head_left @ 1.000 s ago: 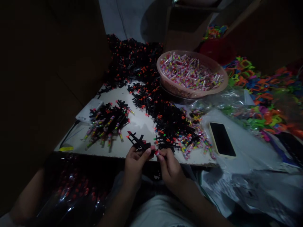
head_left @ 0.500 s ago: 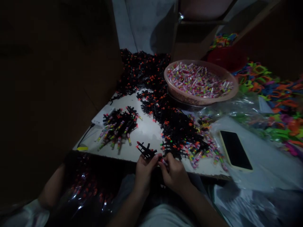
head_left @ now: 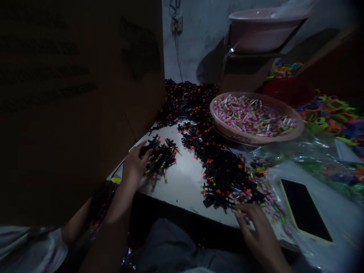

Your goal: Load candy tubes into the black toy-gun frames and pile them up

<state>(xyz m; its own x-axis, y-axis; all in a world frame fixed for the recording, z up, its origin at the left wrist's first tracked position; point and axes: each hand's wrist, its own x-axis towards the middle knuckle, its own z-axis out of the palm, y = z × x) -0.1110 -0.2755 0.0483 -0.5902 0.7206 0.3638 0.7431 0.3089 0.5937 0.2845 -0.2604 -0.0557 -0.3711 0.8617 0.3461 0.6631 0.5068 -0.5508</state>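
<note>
My left hand point(head_left: 135, 163) is at the left of the white tabletop point(head_left: 182, 185), over a pile of black toy guns point(head_left: 163, 149) with colourful candy-filled tubes attached. Its thumb and fingers are apart at the pile's edge; what lies under the palm is hidden. At the front right, my right hand point(head_left: 260, 229) pinches a small colourful tube point(head_left: 241, 214) between thumb and fingers, beside loose tubes point(head_left: 274, 204). Just beyond it spreads a heap of black toy guns point(head_left: 224, 167) with orange tips, reaching back to the wall.
A pink basin point(head_left: 256, 139) full of small tubes stands at the back right. A phone point(head_left: 305, 210) lies on plastic sheeting at the right, near bright plastic pieces point(head_left: 335, 110). Tall cardboard point(head_left: 85, 132) bounds the left. Another person's arm point(head_left: 78, 222) shows at lower left.
My hands were together at the table's front edge with a black toy gun and a tube. Now the left is at the left pile and the right among the loose tubes. The view has shifted.
</note>
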